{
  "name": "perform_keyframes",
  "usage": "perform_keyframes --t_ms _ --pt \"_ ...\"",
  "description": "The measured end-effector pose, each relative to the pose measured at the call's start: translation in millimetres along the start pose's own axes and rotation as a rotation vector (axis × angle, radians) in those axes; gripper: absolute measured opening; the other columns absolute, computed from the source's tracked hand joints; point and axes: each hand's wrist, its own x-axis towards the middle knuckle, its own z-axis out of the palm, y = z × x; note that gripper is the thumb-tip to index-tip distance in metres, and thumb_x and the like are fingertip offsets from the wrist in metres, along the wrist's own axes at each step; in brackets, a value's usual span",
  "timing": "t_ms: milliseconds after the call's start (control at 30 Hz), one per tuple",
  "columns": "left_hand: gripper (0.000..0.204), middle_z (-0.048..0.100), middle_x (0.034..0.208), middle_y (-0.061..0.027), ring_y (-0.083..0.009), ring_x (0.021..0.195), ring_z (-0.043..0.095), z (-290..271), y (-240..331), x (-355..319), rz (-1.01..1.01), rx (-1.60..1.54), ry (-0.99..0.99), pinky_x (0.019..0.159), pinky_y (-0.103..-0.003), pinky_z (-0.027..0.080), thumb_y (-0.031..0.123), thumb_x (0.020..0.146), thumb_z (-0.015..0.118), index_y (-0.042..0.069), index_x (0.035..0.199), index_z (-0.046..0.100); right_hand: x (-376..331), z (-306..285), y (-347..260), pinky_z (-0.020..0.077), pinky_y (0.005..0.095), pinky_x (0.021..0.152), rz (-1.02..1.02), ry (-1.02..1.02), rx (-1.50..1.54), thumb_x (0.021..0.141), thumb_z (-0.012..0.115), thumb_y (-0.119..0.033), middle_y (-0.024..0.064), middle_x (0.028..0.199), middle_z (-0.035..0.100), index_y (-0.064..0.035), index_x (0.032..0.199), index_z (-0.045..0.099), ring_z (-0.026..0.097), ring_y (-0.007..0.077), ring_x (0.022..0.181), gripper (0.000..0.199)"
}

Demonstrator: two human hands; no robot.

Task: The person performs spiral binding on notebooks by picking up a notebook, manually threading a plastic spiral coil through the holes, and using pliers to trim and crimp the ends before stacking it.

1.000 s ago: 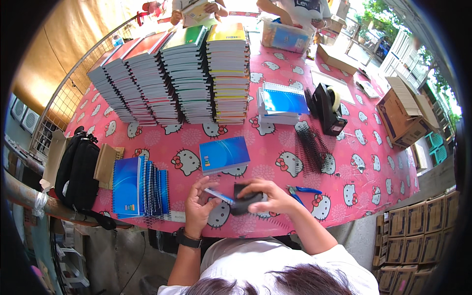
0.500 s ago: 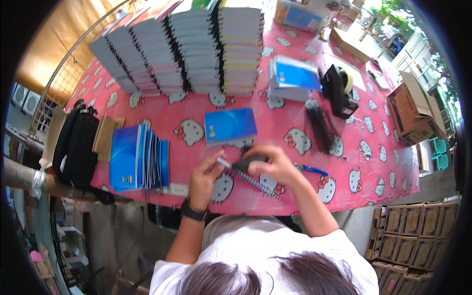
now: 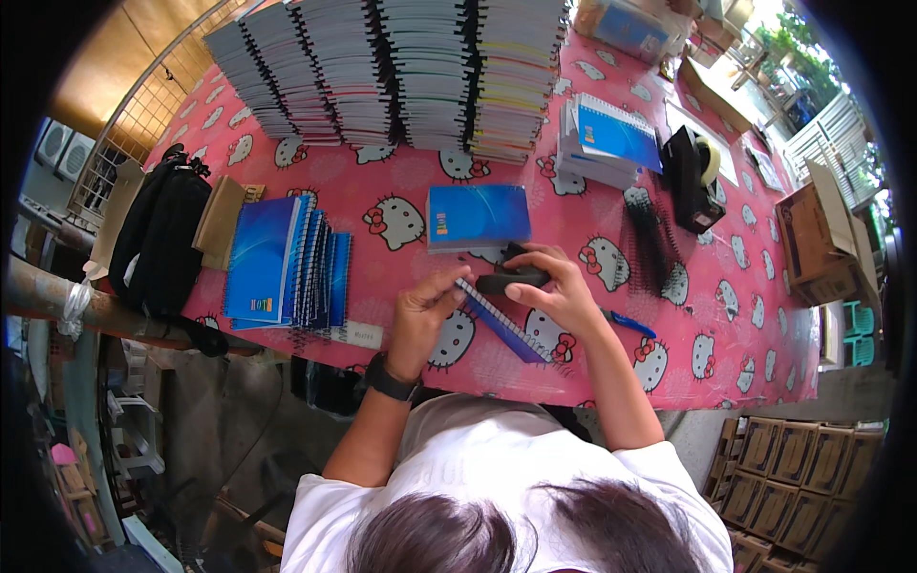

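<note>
My left hand (image 3: 425,310) pinches the upper end of a thin spiral-bound blue notebook (image 3: 503,329), which is held nearly edge-on with its coil toward me. In my right hand (image 3: 564,291) is a black hand tool (image 3: 516,278), its kind not clear, close to the notebook's coil end. The fingers wrap around the tool's body. Just beyond both hands, a blue-covered pad (image 3: 478,212) lies flat on the table. A blue pen (image 3: 630,325) rests beside my right forearm.
Tall stacks of bound books (image 3: 430,76) stand at the back. Spiral blue notebooks (image 3: 277,263) are piled at left, near a black bag (image 3: 162,234). At right are more notebooks (image 3: 611,143), a tape dispenser (image 3: 693,181), black coils (image 3: 651,244) and a cardboard box (image 3: 826,239).
The held notebook has turned so that more of its blue cover shows. My hands keep their grips. The whole view has shifted a little.
</note>
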Motion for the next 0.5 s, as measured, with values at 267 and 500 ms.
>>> perform_keyframes --t_ms 267,500 --pt "0.028 0.068 0.103 -0.002 -0.0066 0.081 0.057 -2.1 -3.4 -4.1 0.005 -0.015 -0.023 0.074 -0.021 0.046 -0.003 0.088 0.061 0.006 0.114 0.068 -11.1 -13.3 0.8 0.0414 0.0391 0.096 -0.032 0.198 -0.111 0.071 0.078 -0.039 0.0176 0.122 0.057 -0.0061 0.107 0.068 0.053 0.0314 0.113 0.05" --pt "0.023 0.068 0.098 -0.0032 -0.0081 0.087 0.06 17.7 26.4 -1.5 0.114 0.034 -0.112 0.076 -0.021 0.048 -0.004 0.085 0.065 0.003 0.107 0.068 -29.5 -25.0 -22.9 0.0387 0.0432 0.098 -0.252 0.507 -0.701 0.07 0.081 -0.023 0.0147 0.127 0.055 -0.0085 0.117 0.061 0.045 0.0338 0.121 0.053"
